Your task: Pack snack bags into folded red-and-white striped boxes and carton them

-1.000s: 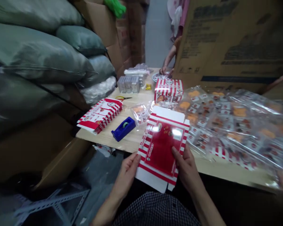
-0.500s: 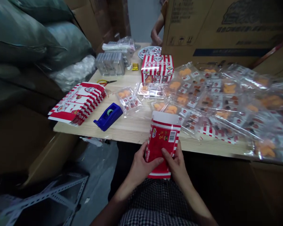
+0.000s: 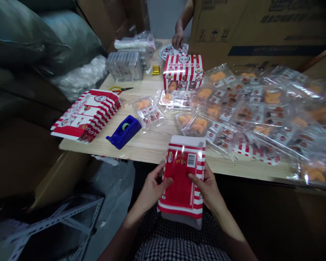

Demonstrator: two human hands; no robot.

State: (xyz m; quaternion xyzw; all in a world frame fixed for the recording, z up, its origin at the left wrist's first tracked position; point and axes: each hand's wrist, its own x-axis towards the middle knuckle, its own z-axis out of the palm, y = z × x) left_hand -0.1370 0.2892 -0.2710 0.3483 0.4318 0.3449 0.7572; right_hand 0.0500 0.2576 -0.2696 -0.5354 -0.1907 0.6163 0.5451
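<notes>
Between my two hands is a red-and-white striped cardboard box (image 3: 179, 177), with a barcode on its red face and pale flaps at its top and bottom ends. My left hand (image 3: 153, 186) grips its left side, thumb across the face. On the right side my right hand (image 3: 208, 185) is closed the same way; the fingers behind the box are hidden. The box is over my lap, just in front of the table edge. Past it on the table lie clear packets (image 3: 199, 125) with orange pieces and small printed parts.
A blue tape dispenser (image 3: 125, 132), a stack of flat striped boxes (image 3: 88, 114) and yellow-handled scissors (image 3: 121, 89) lie left. A made-up striped box (image 3: 183, 72) stands farther back. Another person's hand (image 3: 178, 39) is at a plate (image 3: 164, 54). A large carton (image 3: 250, 32) stands behind the packets.
The box in my hands has turned its face more towards me and looks wider, its lower flap now showing. The other person's hand has come down to the plate.
</notes>
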